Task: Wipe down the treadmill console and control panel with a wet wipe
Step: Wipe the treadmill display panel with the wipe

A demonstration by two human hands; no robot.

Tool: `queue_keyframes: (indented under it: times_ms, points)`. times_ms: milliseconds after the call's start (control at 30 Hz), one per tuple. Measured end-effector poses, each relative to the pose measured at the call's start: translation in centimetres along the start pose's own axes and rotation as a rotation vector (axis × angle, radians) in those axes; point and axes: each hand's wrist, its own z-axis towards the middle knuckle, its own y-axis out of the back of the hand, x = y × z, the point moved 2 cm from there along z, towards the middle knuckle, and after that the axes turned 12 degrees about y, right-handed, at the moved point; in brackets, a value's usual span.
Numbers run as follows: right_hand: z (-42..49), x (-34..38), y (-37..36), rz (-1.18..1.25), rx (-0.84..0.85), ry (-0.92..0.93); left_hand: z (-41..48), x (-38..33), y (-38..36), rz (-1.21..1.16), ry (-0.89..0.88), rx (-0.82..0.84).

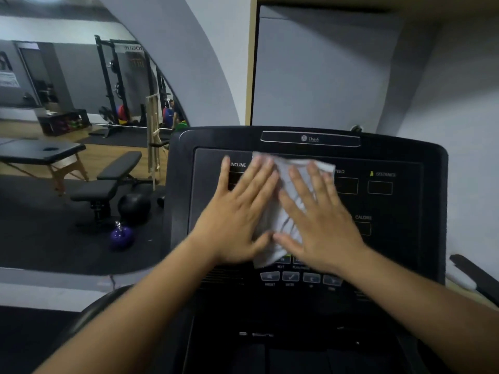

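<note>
Left hand (237,211): flat, fingers straight, pressing wet wipe (283,209).
Right hand (318,220): flat, pressing wipe onto console (399,211).

A person's left hand (237,214) and right hand (321,217), both bare, with bare forearms running back from the wrists toward the wearer. The fingertips (225,164) look slightly blurred.

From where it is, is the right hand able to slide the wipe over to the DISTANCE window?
Probably yes: the right hand lies flat on the wipe, and the DISTANCE window sits to its right, nothing between.
</note>
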Motion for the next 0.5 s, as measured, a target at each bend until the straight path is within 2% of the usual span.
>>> queue_keyframes:
  times_ms: [100, 267, 500]
  points:
    - [-2.9, 2.5, -1.2, 0.069, 0.008, -0.011, -3.6, -2.9, -1.7, -0.095, -0.091, -0.011]
    - [-3.7, 2.6, -0.3, 0.15, 0.003, -0.03, -3.1, -2.8, -2.6, -0.054, -0.064, -0.025]
    - [0.0, -4.5, 1.1, -0.052, 0.03, -0.023, 4.1, -1.1, -0.3, 0.078, -0.026, 0.01]
